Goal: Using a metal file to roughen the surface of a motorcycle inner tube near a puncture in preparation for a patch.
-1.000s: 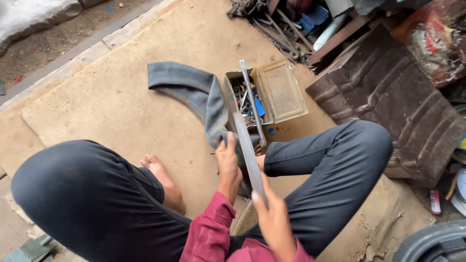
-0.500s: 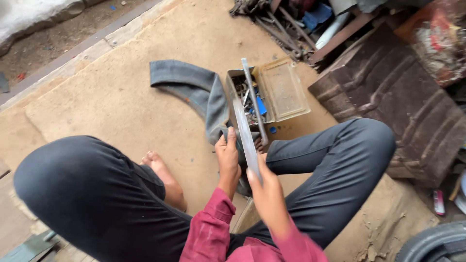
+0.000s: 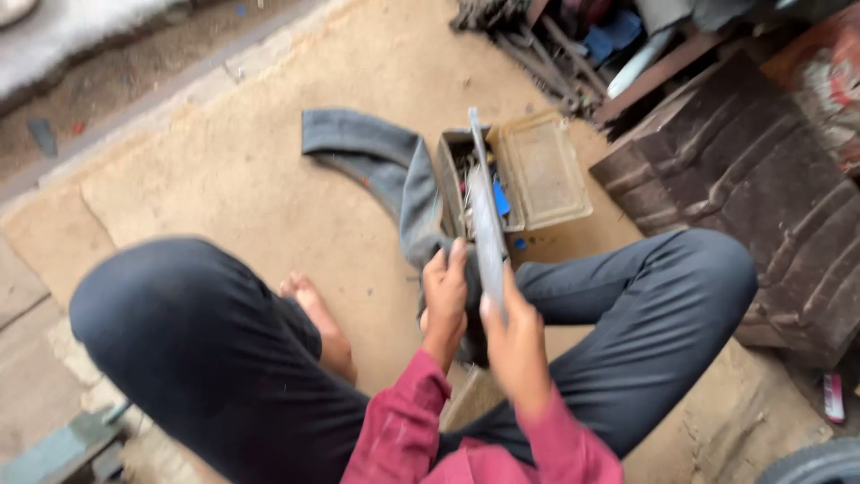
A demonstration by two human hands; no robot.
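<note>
You sit cross-legged on a tan, dusty sheet of board (image 3: 224,188), dark trousers over both knees and one bare foot (image 3: 309,305) tucked in front of you. Your left hand (image 3: 445,300) grips the near end of a grey, curved strip of rubber inner tube (image 3: 394,170), fingers curled and pressed together around it with the thumb up along the edge. The strip runs away from that hand across the board and bends off to the left, lying flat at its far end.

Your right hand (image 3: 515,345) is closed around the lower end of a long, flat, grey metal blade (image 3: 484,220). The fingers are wrapped tight on it, though motion blur hides the exact fingertip placement. The blade points away from you, its edge just beside the rubber at your left hand; I cannot tell whether it touches the rubber.

Just beyond the blade's tip stands a small, open, dull-yellow metal box (image 3: 537,170), its lid folded out to the right, with small metal parts and something blue inside. To the right lies a dark brown ribbed mat (image 3: 761,179), and rusty tools (image 3: 555,45) are heaped at the top.
</note>
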